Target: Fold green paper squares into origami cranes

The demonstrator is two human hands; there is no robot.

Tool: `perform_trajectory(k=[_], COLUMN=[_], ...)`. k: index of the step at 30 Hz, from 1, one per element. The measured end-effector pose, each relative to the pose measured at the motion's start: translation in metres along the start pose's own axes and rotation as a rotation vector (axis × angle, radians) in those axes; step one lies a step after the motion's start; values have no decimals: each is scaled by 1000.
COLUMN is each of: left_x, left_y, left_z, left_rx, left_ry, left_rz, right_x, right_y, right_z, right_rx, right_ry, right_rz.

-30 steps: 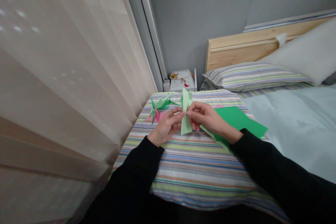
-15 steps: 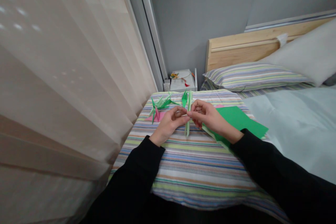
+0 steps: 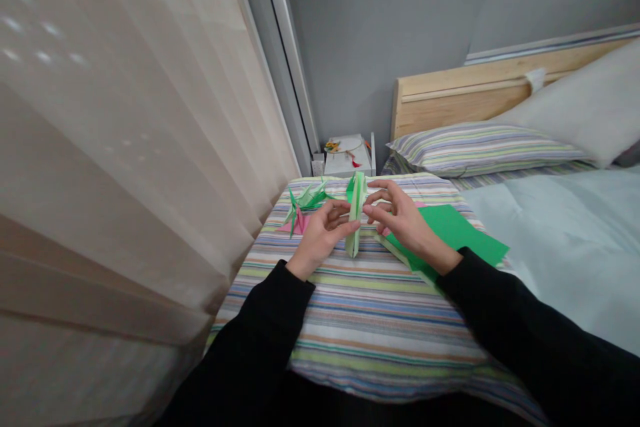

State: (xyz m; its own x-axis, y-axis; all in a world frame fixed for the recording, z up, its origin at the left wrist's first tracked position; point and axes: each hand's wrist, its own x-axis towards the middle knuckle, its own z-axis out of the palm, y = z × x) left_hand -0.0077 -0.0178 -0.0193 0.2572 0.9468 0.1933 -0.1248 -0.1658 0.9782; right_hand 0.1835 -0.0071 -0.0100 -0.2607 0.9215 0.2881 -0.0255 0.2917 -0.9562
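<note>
A narrow folded strip of pale green paper (image 3: 355,213) stands lengthwise between my hands, its layered folds facing me. My left hand (image 3: 325,233) pinches it from the left, thumb in front and fingers behind. Just to the right, my right hand (image 3: 400,217) has its fingers apart and curved, the tips close to the strip's edge; whether they touch it I cannot tell. Under and beside the right hand lie green paper sheets (image 3: 460,233). Folded green paper pieces (image 3: 311,196) and a pink folded piece (image 3: 299,221) rest beyond my left hand.
A striped cloth (image 3: 380,327) covers the surface below my hands. Behind it stands a small white stand (image 3: 345,163) with small colourful items on it. A pale curtain (image 3: 150,147) hangs at left; a bed with a striped pillow (image 3: 480,147) and wooden headboard (image 3: 450,100) is at right.
My right hand has loosened its pinch on the folded strip and spread its fingers. The strip has turned and shows a wider face, still in my left hand.
</note>
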Motion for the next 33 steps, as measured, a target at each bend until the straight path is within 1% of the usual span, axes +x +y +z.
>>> perform_trajectory(k=[4, 7, 9, 11, 13, 16, 18, 20, 21, 24, 27, 30, 33], left_x=[-1, 2, 7, 14, 23, 35, 40, 44, 45, 49, 48, 45, 44], left_y=[1, -1, -2, 1, 8, 18, 20, 15, 11, -4, -14, -16, -14], left_z=[3, 5, 7, 9, 12, 20, 24, 26, 27, 25, 25, 26, 25], left_rx=[38, 55, 32, 4, 0, 74, 157, 193, 172, 1, -144, -206, -227], left_ry=[8, 20, 22, 16, -16, -126, -151, -133, -117, -84, -67, -38, 3], left_rz=[18, 4, -48, -110, -143, -170, -147, -117, -108, -97, -103, -123, -108], right_x=[1, 3, 6, 9, 12, 14, 14, 13, 13, 14, 17, 18, 18], right_y=[5, 11, 14, 16, 18, 19, 20, 21, 22, 23, 21, 18, 14], right_z=[0, -3, -7, -12, -15, -18, -19, -20, -21, -24, -26, -27, -26], right_rx=[-8, -12, -32, -103, -172, -198, -180, -109, -52, 143, 266, 261, 219], right_ry=[-62, -53, -3, 112, 202, 259, 275, 242, 207, 96, 99, 116, 111], right_rz=[19, 16, -12, -66, -109, -156, -157, -114, -82, 20, 75, 65, 43])
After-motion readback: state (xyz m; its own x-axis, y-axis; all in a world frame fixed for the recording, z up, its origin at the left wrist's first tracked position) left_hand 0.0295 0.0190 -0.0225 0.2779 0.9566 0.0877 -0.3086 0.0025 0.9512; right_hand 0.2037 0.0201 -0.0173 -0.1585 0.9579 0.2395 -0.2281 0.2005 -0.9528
